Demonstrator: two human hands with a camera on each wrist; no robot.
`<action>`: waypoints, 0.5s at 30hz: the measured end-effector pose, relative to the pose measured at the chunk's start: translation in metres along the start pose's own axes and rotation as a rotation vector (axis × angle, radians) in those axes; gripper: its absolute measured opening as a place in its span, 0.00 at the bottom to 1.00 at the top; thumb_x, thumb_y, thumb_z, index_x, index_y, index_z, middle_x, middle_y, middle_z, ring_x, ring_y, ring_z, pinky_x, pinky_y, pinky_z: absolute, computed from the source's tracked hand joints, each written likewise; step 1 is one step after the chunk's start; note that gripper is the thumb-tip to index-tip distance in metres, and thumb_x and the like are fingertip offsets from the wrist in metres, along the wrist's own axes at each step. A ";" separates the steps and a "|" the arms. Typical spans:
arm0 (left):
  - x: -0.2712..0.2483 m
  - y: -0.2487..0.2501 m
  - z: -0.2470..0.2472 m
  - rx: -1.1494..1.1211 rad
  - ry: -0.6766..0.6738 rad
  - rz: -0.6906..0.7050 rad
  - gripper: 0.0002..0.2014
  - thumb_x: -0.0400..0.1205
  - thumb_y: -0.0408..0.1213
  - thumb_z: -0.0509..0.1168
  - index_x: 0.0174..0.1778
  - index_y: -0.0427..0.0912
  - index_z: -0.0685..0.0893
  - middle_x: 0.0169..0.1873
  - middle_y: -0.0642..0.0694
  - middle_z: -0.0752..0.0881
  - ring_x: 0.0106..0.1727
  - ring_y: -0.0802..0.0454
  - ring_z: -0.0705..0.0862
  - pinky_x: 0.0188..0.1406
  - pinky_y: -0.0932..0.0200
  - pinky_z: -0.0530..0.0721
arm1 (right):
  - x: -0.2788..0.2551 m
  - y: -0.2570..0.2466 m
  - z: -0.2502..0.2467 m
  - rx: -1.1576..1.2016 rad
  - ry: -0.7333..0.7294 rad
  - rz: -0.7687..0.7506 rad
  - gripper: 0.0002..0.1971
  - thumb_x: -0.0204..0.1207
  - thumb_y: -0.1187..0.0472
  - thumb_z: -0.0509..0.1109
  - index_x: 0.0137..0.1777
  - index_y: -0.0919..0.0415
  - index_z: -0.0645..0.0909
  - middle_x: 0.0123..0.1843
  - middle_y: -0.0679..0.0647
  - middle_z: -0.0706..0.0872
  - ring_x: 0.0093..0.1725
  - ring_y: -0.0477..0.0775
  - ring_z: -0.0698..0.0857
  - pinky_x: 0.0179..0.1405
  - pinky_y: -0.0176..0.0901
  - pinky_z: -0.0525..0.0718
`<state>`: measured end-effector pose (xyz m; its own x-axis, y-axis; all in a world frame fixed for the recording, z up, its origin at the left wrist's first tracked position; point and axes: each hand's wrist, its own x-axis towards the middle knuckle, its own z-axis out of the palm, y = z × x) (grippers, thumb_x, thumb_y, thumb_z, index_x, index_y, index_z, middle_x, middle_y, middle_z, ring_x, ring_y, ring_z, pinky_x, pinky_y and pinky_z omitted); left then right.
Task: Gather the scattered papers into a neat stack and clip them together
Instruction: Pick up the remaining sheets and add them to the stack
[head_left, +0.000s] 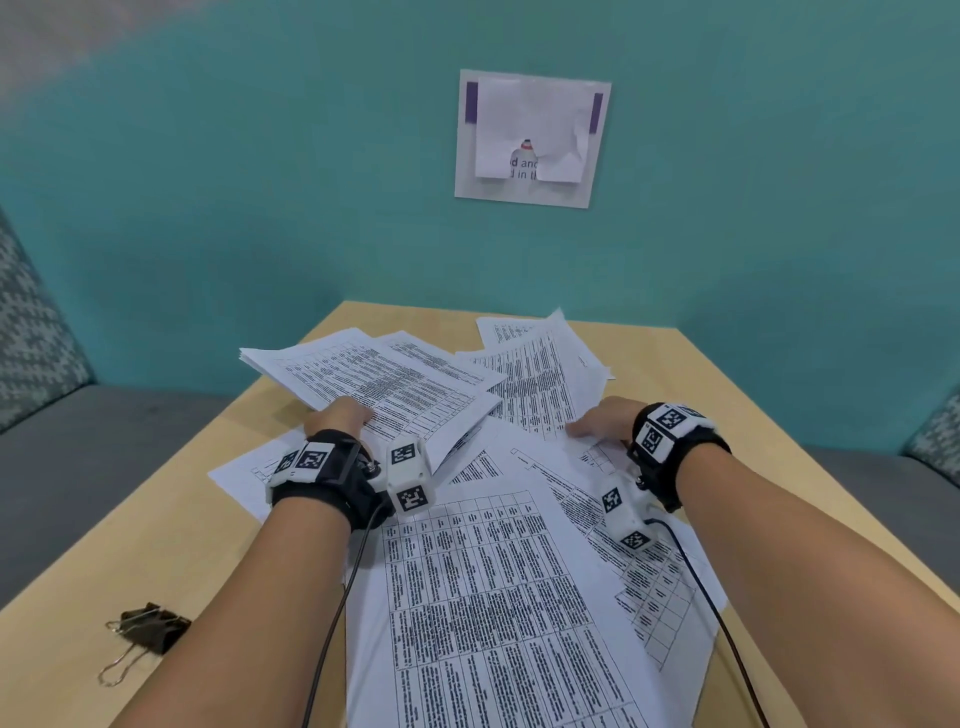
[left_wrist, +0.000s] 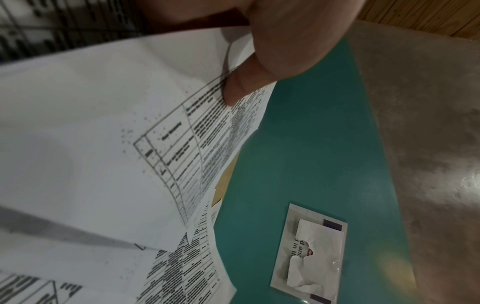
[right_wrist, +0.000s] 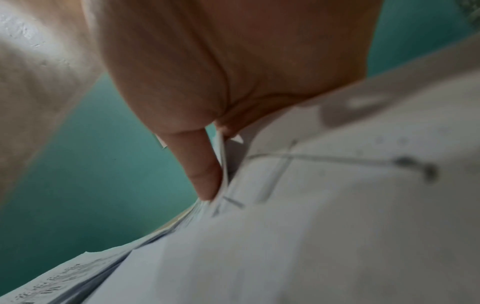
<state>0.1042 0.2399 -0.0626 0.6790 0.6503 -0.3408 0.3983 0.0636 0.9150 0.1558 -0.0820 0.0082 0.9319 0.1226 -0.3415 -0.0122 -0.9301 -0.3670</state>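
White sheets printed with tables lie scattered and overlapping across the wooden table (head_left: 156, 519). My left hand (head_left: 340, 415) pinches a small sheaf of papers (head_left: 374, 384) at its near edge and holds it lifted above the table; the left wrist view shows the thumb (left_wrist: 233, 90) on the printed top sheet (left_wrist: 182, 154). My right hand (head_left: 602, 421) grips the near edge of another pile of papers (head_left: 540, 384) at the far right; in the right wrist view a finger (right_wrist: 202, 170) lies against the sheet edges (right_wrist: 223, 164). A large sheet (head_left: 493, 597) lies nearest me.
Two black binder clips (head_left: 148, 631) lie on the table at the near left, beside my left forearm. A teal wall (head_left: 260, 208) with a taped paper notice (head_left: 532, 137) stands behind the table. Grey upholstered seats (head_left: 78, 441) flank the table on both sides.
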 end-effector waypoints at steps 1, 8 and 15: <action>0.002 -0.006 0.000 -0.069 -0.007 0.001 0.13 0.86 0.31 0.67 0.65 0.29 0.83 0.74 0.29 0.81 0.60 0.41 0.82 0.44 0.51 0.82 | 0.002 0.001 0.000 -0.018 -0.011 0.003 0.19 0.85 0.45 0.65 0.45 0.62 0.77 0.45 0.56 0.78 0.41 0.55 0.79 0.41 0.43 0.75; -0.009 0.005 0.000 0.018 0.056 -0.086 0.12 0.89 0.33 0.66 0.58 0.24 0.81 0.75 0.30 0.79 0.74 0.34 0.80 0.74 0.45 0.79 | 0.008 0.005 -0.003 0.217 -0.115 0.019 0.20 0.75 0.59 0.75 0.66 0.64 0.80 0.78 0.62 0.73 0.72 0.65 0.76 0.60 0.53 0.84; -0.017 0.010 -0.001 0.062 0.031 -0.083 0.15 0.89 0.32 0.66 0.68 0.26 0.77 0.52 0.35 0.82 0.62 0.40 0.82 0.59 0.50 0.80 | 0.000 0.006 0.000 0.094 -0.025 -0.006 0.32 0.66 0.47 0.84 0.62 0.64 0.76 0.42 0.54 0.89 0.47 0.59 0.85 0.43 0.43 0.81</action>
<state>0.0960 0.2304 -0.0470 0.6232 0.6677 -0.4072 0.4903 0.0720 0.8686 0.1555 -0.0878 0.0054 0.9225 0.1375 -0.3605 -0.0420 -0.8930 -0.4482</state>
